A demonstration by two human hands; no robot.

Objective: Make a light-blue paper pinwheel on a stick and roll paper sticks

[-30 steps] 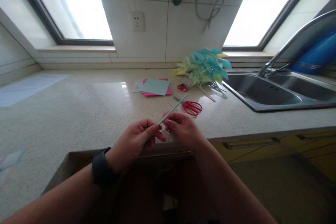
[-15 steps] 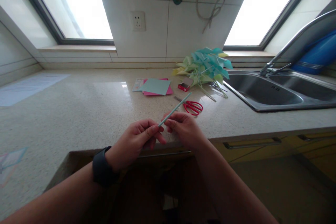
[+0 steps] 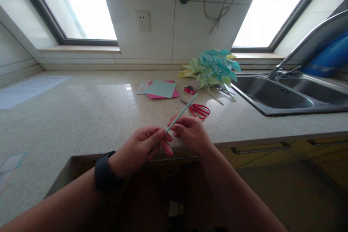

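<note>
A thin pale teal stick (image 3: 182,111) slants up and to the right above the front edge of the counter. My left hand (image 3: 141,148), with a dark watch on its wrist, pinches the stick's lower end between thumb and forefinger. My right hand (image 3: 190,132) pinches the same stick just above that, fingers curled around it. Red-handled scissors (image 3: 199,110) lie on the counter just beyond my right hand.
Pink and teal paper sheets (image 3: 160,89) lie mid-counter beside a small red box (image 3: 190,88). A heap of teal, green and yellow paper pinwheels (image 3: 212,69) sits by the steel sink (image 3: 274,96) at right. A printed sheet (image 3: 29,88) lies far left.
My hands stay in place; the stick has slid slightly through the fingers, and its far tip sits a little higher and further right.
</note>
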